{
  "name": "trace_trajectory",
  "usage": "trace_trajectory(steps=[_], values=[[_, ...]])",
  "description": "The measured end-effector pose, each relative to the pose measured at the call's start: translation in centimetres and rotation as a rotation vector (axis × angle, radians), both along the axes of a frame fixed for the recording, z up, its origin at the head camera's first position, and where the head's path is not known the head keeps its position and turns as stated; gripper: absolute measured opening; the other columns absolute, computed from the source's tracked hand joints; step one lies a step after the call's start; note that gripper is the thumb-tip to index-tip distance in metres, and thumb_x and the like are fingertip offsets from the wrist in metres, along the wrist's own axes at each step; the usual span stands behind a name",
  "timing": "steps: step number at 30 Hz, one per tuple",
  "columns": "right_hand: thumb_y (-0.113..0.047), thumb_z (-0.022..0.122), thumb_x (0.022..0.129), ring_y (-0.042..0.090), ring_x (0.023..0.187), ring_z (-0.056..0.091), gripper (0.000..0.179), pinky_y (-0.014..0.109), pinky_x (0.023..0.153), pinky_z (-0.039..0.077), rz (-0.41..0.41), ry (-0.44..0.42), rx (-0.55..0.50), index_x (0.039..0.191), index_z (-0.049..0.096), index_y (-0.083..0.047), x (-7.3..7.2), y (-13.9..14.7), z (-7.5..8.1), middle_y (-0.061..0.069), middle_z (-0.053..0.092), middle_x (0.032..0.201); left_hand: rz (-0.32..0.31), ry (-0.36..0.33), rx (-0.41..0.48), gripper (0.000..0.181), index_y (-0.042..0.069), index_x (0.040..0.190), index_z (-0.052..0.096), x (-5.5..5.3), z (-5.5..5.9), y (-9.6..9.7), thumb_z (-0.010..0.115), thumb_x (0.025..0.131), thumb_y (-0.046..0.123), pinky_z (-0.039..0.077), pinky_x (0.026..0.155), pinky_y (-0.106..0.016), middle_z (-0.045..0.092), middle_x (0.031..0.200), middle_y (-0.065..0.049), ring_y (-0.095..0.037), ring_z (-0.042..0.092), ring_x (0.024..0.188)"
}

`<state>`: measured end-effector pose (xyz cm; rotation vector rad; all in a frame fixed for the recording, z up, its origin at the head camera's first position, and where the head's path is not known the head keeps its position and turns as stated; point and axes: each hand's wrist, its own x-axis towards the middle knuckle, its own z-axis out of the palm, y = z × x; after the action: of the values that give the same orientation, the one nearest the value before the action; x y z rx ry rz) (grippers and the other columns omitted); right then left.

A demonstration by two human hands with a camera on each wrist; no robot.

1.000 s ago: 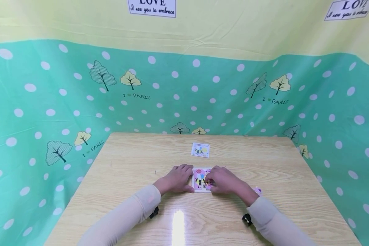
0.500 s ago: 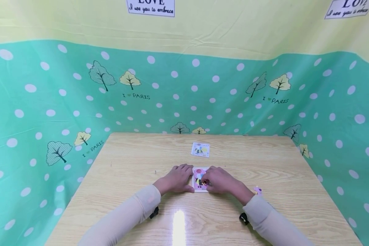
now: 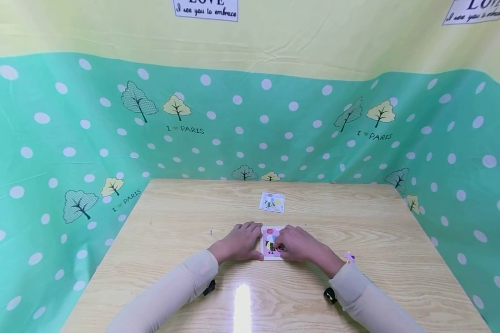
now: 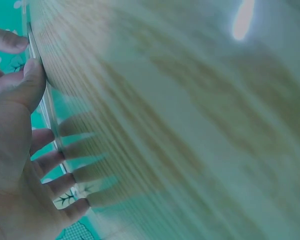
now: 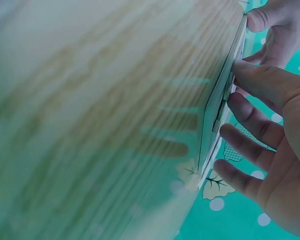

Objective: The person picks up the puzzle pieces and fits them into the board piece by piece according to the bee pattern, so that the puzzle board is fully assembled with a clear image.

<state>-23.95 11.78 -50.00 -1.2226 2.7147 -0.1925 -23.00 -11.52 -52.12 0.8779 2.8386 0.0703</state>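
A square bee puzzle board (image 3: 270,238), pink with a white border, lies flat on the wooden table. My left hand (image 3: 241,241) rests at the board's left side, thumb at its near corner and forefinger at its far corner; in the left wrist view its fingers (image 4: 52,160) are spread and fairly straight. My right hand (image 3: 301,244) is over the board's right half, covering much of it. Its thumb and forefinger pinch a puzzle piece at the bee picture, mostly hidden by the fingers. In the right wrist view the other fingers (image 5: 247,145) hang beside the board edge.
Behind the board lies a square card (image 3: 271,203) with a matching bee picture. A small pink and purple puzzle piece (image 3: 350,257) sits by my right wrist. A green dotted cloth (image 3: 216,138) hangs round the table's back and sides.
My right hand has shifted slightly left over the board, bringing its fingertips closer to the bee's middle. It has hardly moved in the last half second. The left hand stays in place.
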Motion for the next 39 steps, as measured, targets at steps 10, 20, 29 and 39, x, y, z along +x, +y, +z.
trace_trajectory(steps=[10,20,29,39], values=[[-0.024,0.079,0.084,0.015,0.091,0.06,0.014,0.034,0.08,0.051,-0.011,0.021,0.032,0.098,0.078,-0.023,0.08,-0.16,0.32,-0.006,0.071,0.095,-0.001,0.004,-0.001,0.077,0.016,0.138,0.053,-0.01,0.08,0.04,0.058,0.087,0.074,0.041,0.116,-0.055,0.039,0.162,-0.008,-0.032,0.039,0.149],[-0.025,0.08,0.084,0.016,0.09,0.058,0.013,0.036,0.08,0.051,-0.065,0.004,0.058,0.097,0.077,-0.023,0.37,-0.46,0.62,-0.004,0.069,0.095,-0.011,0.015,-0.002,0.076,0.017,0.136,0.053,0.05,0.24,0.04,0.059,0.087,0.074,0.042,0.115,-0.055,0.04,0.162,-0.008,-0.031,0.04,0.148],[-0.024,0.077,0.086,0.018,0.091,0.061,0.015,0.038,0.078,0.053,-0.061,0.048,0.103,0.101,0.078,-0.023,0.69,-0.68,0.5,-0.003,0.071,0.099,-0.009,0.004,0.003,0.076,0.017,0.137,0.053,-0.08,-0.02,-0.04,0.058,0.087,0.075,0.041,0.116,-0.055,0.039,0.162,-0.008,-0.031,0.039,0.149],[-0.025,0.074,0.089,0.015,0.08,0.061,0.016,0.032,0.068,0.051,0.0,0.133,0.118,0.104,0.078,-0.024,0.83,-0.54,0.65,-0.001,0.072,0.096,-0.003,0.009,0.01,0.075,0.017,0.135,0.054,0.05,-0.14,0.0,0.06,0.086,0.073,0.041,0.115,-0.055,0.04,0.161,-0.008,-0.032,0.04,0.148]])
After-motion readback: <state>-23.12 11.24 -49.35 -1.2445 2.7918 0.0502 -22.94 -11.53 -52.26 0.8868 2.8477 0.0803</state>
